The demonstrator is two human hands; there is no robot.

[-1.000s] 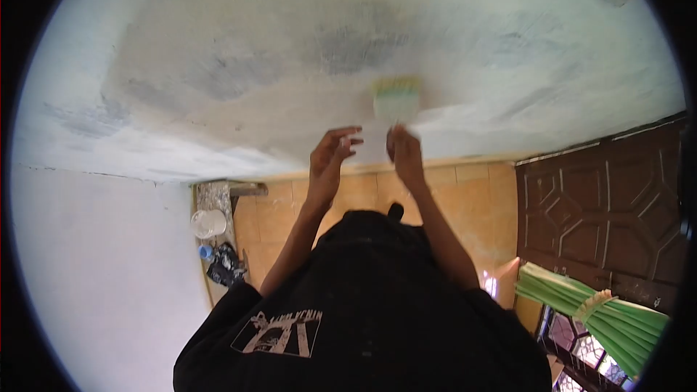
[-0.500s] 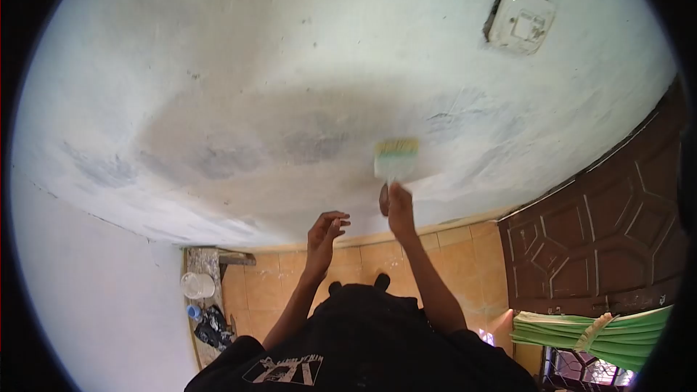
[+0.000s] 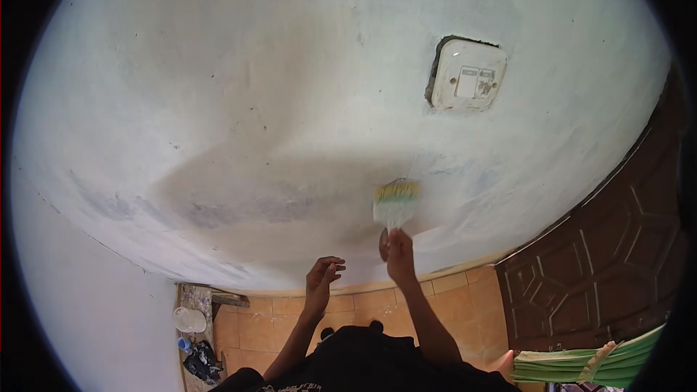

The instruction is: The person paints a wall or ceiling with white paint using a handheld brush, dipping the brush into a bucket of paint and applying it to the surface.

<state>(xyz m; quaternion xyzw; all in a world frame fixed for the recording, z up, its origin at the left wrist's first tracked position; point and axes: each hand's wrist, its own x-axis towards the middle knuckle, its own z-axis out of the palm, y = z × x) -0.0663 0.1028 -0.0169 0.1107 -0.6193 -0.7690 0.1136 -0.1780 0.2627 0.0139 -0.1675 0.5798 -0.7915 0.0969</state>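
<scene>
A flat paintbrush (image 3: 396,207) with yellowish bristles and a pale, green-tinged ferrule is in my right hand (image 3: 400,258), whose fingers are wrapped round its handle. Its bristles point up against the whitish wall (image 3: 327,101), which has grey, patchy marks near the brush. To the left, my left hand (image 3: 323,279) is raised in front of the wall's lower part, fingers loosely bent and apart, with nothing seen in it.
A white light switch plate (image 3: 468,74) is set in the wall at upper right, with a dark gap along its edge. At right stands a brown panelled door (image 3: 588,261) above a green curtain (image 3: 595,363). A paint-stained bench (image 3: 207,301) at lower left carries a whitish tub (image 3: 189,320).
My view has tilted upward, so the switch plate, both hands and the floor sit lower in the picture. The paintbrush is still in my right hand.
</scene>
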